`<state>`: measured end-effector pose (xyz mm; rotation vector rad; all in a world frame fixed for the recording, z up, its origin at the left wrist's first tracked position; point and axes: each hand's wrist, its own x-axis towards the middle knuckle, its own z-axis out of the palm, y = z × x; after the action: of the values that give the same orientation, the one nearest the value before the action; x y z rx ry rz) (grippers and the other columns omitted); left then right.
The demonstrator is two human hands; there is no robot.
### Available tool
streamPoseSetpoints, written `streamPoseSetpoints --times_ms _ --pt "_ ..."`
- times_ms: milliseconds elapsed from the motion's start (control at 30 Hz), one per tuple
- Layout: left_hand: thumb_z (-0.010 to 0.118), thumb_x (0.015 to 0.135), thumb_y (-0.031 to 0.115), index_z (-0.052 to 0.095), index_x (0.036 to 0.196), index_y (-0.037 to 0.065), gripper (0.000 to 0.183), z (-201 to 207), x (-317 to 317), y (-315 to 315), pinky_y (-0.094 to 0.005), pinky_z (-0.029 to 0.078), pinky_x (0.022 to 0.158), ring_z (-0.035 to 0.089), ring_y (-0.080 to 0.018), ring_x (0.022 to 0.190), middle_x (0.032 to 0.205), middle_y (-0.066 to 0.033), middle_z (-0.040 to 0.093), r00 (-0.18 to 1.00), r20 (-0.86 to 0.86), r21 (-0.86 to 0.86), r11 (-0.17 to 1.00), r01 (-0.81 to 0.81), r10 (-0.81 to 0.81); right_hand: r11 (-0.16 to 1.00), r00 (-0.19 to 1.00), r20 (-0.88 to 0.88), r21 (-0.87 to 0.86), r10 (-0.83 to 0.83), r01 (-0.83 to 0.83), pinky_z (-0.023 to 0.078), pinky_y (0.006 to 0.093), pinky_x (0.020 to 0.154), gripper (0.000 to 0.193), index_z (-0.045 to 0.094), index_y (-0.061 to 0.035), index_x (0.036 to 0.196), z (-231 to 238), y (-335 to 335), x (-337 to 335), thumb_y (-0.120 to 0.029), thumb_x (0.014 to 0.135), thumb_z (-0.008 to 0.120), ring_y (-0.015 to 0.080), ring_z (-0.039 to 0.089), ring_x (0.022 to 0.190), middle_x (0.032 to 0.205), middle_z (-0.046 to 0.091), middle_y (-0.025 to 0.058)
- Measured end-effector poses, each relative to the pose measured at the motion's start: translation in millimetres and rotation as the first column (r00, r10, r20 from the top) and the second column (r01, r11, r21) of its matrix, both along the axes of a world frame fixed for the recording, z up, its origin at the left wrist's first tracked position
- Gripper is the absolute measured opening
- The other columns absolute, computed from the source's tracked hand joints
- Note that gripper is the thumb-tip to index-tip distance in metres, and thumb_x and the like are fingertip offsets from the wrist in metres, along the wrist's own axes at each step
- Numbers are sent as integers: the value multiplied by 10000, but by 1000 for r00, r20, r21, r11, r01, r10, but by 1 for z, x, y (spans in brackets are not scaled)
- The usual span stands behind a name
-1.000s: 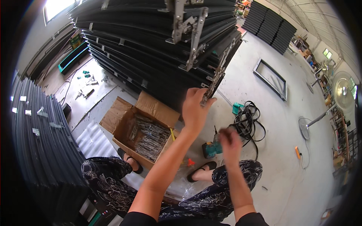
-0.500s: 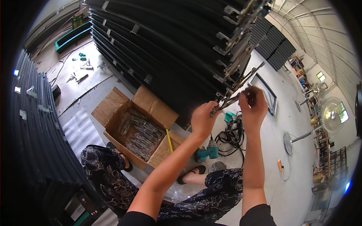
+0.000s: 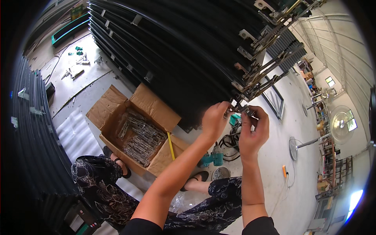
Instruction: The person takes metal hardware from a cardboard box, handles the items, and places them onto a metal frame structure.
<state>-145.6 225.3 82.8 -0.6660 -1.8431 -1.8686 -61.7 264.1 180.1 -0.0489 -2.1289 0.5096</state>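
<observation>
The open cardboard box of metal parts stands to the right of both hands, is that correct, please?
The side is wrong: the head view shows the open cardboard box of metal parts to the left of the left hand and right hand.

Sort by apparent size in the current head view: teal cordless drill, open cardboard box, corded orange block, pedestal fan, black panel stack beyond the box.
Largest to smallest:
1. Black panel stack
2. Open cardboard box
3. Pedestal fan
4. Teal cordless drill
5. Corded orange block
</observation>
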Motion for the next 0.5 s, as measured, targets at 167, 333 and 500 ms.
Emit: streamPoseSetpoints --times_ms 167,333,500 --pt "712 734 110 587 866 52 190 -3 -8 4 -374 469 608 598 -331 724 777 -132 619 997 26 -7 997 73 -73 986 993 -108 157 -44 61 487 294 592 198 572 -6 989 -10 6 -6 -24 811 658 204 596 703 883 612 110" --pt "714 750 129 581 864 52 191 1 7 -29 -361 469 613 598 -312 711 759 -118 612 982 130 -157 975 159 -139 1000 996 -90 5 20 -20 486 281 598 196 579 -2 974 -4 7 -7 -22 802 671 201 592 669 855 601 101" --pt "711 768 169 600 889 63 196 -4 42 -80 -338 474 614 614 -271 699 797 -121 639 940 314 -66 984 165 -137 992 991 -137 -127 -4 -14 480 267 614 186 585 -6 980 -6 5 -9 -38 814 661 202 592 684 855 599 100"
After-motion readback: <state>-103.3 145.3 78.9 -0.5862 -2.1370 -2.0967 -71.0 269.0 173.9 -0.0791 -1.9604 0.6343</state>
